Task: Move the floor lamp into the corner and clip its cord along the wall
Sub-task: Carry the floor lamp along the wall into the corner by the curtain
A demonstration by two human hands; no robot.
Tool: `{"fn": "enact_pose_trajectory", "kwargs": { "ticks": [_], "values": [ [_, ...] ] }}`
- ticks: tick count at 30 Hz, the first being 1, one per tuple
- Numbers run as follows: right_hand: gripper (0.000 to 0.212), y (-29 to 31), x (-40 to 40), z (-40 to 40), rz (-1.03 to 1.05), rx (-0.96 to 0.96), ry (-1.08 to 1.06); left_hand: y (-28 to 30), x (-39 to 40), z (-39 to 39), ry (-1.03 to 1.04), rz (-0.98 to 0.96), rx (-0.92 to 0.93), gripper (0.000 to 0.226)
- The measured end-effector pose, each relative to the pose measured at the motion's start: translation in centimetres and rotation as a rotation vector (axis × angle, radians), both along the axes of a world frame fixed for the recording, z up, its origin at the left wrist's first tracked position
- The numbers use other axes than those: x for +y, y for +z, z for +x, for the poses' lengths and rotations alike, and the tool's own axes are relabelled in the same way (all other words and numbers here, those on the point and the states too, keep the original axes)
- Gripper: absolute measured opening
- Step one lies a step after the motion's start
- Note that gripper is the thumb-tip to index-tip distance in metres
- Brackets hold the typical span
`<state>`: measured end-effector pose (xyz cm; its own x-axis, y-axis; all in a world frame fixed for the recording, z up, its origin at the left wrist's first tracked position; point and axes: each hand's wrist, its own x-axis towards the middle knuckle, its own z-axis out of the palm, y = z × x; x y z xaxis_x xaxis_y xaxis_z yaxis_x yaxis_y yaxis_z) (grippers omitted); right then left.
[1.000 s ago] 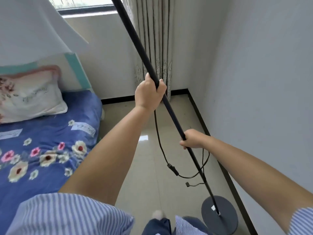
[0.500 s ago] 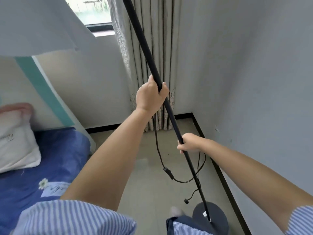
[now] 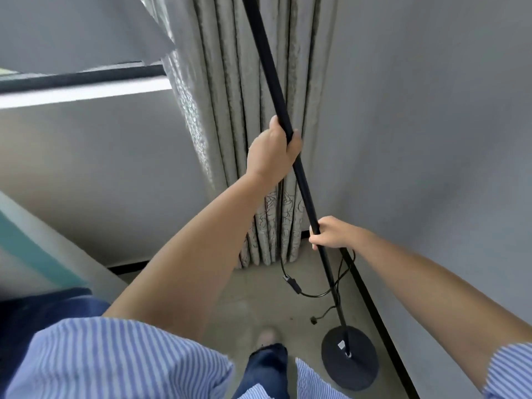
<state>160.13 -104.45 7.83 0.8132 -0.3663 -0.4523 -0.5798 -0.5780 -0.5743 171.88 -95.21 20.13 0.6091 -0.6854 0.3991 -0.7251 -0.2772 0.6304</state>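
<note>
The floor lamp is a thin black pole (image 3: 266, 59) leaning up to the left from a round dark base (image 3: 349, 358) low by the right wall. My left hand (image 3: 272, 151) grips the pole about halfway up. My right hand (image 3: 331, 233) holds it lower down. The lamp's white shade (image 3: 72, 30) fills the top left. Its black cord (image 3: 313, 295) hangs in a loop beside the pole, with an inline switch (image 3: 292, 283) and a loose end (image 3: 313, 321) near the floor.
A grey curtain (image 3: 244, 125) hangs in the corner just ahead, where the window wall (image 3: 100, 182) meets the right wall (image 3: 431, 139). A black skirting strip (image 3: 371, 300) runs along the right wall. A blue-covered bed (image 3: 43, 309) lies at the left; my foot (image 3: 267, 338) stands on the floor.
I have walked closer to the corner with the lamp in both hands; the curtain now fills the middle of the view and the bed has slid off to the lower left.
</note>
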Motion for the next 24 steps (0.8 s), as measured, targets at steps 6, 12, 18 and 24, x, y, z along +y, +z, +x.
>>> {"fn": "enact_pose_trajectory", "kwargs": {
  "ticks": [6, 12, 18, 24],
  "values": [
    [0.023, 0.3, -8.2, 7.0, -0.068, 0.029, -0.103, 1.5, -8.8, 6.0, -0.080, 0.048, 0.101, 0.031],
    [0.031, -0.5, -16.4, 11.5, -0.072, 0.044, -0.180, 1.2, -17.3, 9.7, -0.114, 0.140, 0.089, 0.037],
    [0.021, -1.8, -22.9, 15.3, -0.026, -0.031, -0.181, 0.3, -23.5, 12.1, -0.032, 0.145, 0.136, 0.038],
    [0.024, -3.9, -26.9, 17.6, 0.076, -0.093, -0.147, -1.4, -27.1, 13.1, 0.050, 0.150, 0.164, 0.054]
  ]
}}
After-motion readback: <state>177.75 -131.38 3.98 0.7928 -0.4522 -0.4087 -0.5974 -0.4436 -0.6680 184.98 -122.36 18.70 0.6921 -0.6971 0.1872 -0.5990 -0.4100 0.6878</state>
